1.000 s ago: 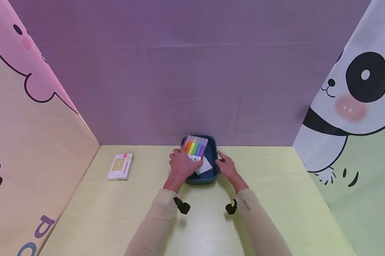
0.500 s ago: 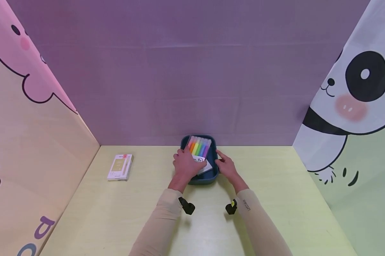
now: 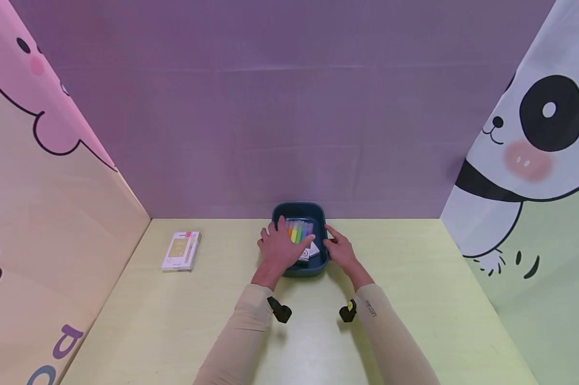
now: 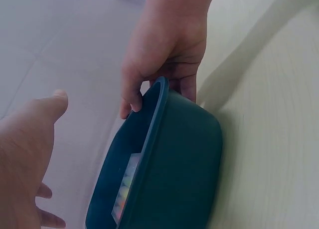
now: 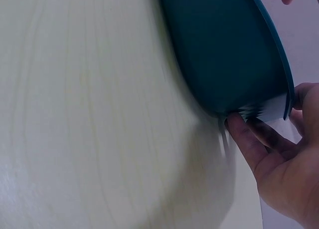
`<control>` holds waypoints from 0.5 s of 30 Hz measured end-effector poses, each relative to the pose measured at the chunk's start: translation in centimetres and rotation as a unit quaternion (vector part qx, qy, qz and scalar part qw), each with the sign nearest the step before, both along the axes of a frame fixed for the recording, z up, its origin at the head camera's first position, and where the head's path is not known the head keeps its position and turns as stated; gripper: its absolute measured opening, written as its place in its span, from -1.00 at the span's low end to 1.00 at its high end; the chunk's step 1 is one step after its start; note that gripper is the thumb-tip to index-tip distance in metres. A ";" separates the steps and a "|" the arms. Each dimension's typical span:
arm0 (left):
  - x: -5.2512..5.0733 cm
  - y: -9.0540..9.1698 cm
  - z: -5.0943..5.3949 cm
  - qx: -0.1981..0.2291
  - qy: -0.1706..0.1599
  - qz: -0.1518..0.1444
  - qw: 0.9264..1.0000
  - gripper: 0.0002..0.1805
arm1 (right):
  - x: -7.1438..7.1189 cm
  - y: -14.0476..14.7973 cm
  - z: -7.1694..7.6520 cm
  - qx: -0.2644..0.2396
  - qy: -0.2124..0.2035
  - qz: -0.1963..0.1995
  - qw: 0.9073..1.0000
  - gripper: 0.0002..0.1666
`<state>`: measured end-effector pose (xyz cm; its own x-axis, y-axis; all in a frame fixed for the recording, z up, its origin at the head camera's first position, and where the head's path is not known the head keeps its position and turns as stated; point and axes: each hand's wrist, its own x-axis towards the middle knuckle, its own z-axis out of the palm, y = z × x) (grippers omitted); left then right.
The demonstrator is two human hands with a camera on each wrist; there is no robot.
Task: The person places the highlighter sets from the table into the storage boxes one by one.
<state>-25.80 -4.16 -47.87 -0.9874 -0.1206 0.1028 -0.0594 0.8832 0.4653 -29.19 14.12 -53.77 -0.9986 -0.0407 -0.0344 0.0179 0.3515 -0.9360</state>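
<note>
A dark blue-green bin (image 3: pixel 305 272) stands against the back wall. Inside lies a clear pack of rainbow-coloured markers (image 3: pixel 300 232), with a white flat item (image 3: pixel 314 249) partly under it. My left hand (image 3: pixel 276 247) is over the bin's left side, thumb and fingers spread; in the left wrist view a gap separates it from the marker pack (image 4: pixel 123 186). With my right hand (image 3: pixel 341 250) I hold the bin's right rim, thumb on one side and fingers against the outer wall, as the right wrist view shows (image 5: pixel 289 164).
A white and gold box (image 3: pixel 181 251) lies on the pale wooden table (image 3: pixel 174 321) at the left. A purple wall (image 3: pixel 289 107) closes off the back, and printed side panels stand left and right.
The marker pack has dropped lower into the bin, out of my left hand, whose fingers have spread. My right hand stays on the rim.
</note>
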 end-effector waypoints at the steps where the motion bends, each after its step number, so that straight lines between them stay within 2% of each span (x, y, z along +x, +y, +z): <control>1: 0.0 -0.1 -0.1 0.000 -0.002 -0.001 1.000 0.19 | 0.0 0.0 0.0 -0.002 -0.002 -0.001 1.000 -0.42; 8: 0.1 -0.7 0.0 -0.001 -0.027 -0.002 1.000 0.12 | -0.2 0.0 -0.2 -0.003 -0.011 0.002 1.000 -0.42; 15: 0.3 -1.8 0.1 -0.017 -0.023 -0.006 1.000 0.03 | -0.1 0.0 0.1 0.008 -0.014 0.009 1.000 -0.41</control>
